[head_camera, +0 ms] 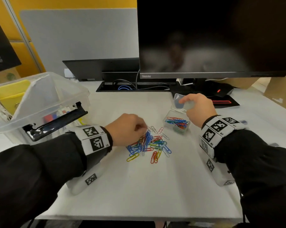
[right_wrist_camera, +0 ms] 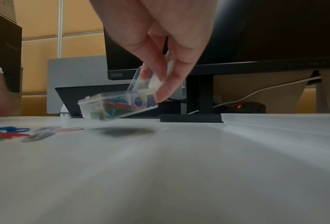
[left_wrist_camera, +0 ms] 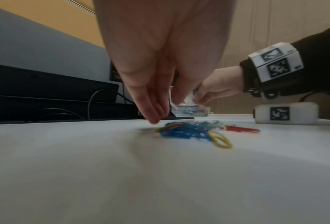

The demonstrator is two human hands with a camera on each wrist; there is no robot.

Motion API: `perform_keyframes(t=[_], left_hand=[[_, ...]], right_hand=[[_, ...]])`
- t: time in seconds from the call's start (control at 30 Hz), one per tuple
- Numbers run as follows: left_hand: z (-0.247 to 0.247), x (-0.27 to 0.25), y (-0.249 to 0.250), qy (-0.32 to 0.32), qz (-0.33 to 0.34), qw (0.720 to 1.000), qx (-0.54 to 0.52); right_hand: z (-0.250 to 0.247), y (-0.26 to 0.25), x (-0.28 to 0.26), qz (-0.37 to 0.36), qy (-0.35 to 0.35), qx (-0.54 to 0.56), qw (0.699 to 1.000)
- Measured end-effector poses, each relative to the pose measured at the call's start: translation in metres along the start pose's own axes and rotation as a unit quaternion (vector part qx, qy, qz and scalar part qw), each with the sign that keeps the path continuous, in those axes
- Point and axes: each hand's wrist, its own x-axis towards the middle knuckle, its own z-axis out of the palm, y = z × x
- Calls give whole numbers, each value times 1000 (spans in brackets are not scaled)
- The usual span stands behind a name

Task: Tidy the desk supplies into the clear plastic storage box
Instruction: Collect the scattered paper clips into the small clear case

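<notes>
Left hand (head_camera: 128, 129) is down over the near-left edge of the clips (head_camera: 148, 143), a loose pile of blue, red, green, yellow and white ones in the middle of the counter (head_camera: 139, 186). Fingers bunch together and point down at the pile; in the left wrist view the fingertips (left_wrist_camera: 154, 119) sit right at the counter beside the blue clips (left_wrist_camera: 181, 133). It looks like a pinch on a clip or two, though the blur there makes that hard to confirm.

Over to the right hand (head_camera: 198, 107): it pinches the case (head_camera: 177, 123), a small clear one, at its hinge end, thumb and fingers curled on the open lid (head_camera: 178, 100), which stands up behind the tray. From the right wrist view the case (right_wrist_camera: 118, 104) is tilted, its far end low and near the counter, with a shadow below it, so it hangs just off the surface. Coloured clips already lie inside.

The case sits just right of and beyond the pile, close to the left hand but not touching it.

At far left stands the box (head_camera: 40, 102), clear plastic, its lid raised, with markers and a yellow item visible inside, well apart from both hands. A monitor (head_camera: 212, 37) stands behind, with a mouse (head_camera: 222, 92) at its base.
</notes>
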Motion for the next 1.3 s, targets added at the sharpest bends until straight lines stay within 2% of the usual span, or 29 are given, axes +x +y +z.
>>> perform_keyframes(t=[0.07,0.1,0.2,0.27,0.33,0.43,0.6,0.7,0.8,0.9,1.03,1.07,1.17,1.23,1.3], left_hand=[[3,8,7,24,12,999,-24],[4,13,9,-2,8,1000,-23],[7,24,14,-148,-10,989,18],[9,26,18,-193,27,980,40],[12,23,21,-191,86,977,40],[14,14,20,-141,147,979,23],[9,8,14,-70,177,982,0],[15,3,26,-110,250,962,-25],[22,2,31,-160,277,948,-4],[15,5,17,-124,248,961,22],[3,4,-3,-70,160,984,42],[1,4,-7,-83,128,988,40],[-1,1,-11,-209,25,976,54],[-1,1,-12,-237,23,969,71],[-1,2,-12,-211,55,974,65]], right_hand=[[0,1,0,1,1,-2,1000],[0,1,0,1,2,-2,1000],[0,2,0,3,5,-3,1000],[0,3,0,3,7,-2,1000],[1,3,0,5,7,0,1000],[0,3,0,5,9,4,1000],[-1,3,0,-2,1,5,1000],[1,2,0,-7,3,5,1000],[1,2,-2,5,-8,8,1000],[0,1,-2,12,-28,2,1000],[0,-1,-2,12,-44,-8,999],[0,-1,-2,13,-47,-9,999],[-1,-2,-3,14,-64,-21,998],[-1,-1,-3,20,-69,-19,997],[0,0,-2,33,-64,-7,997]])
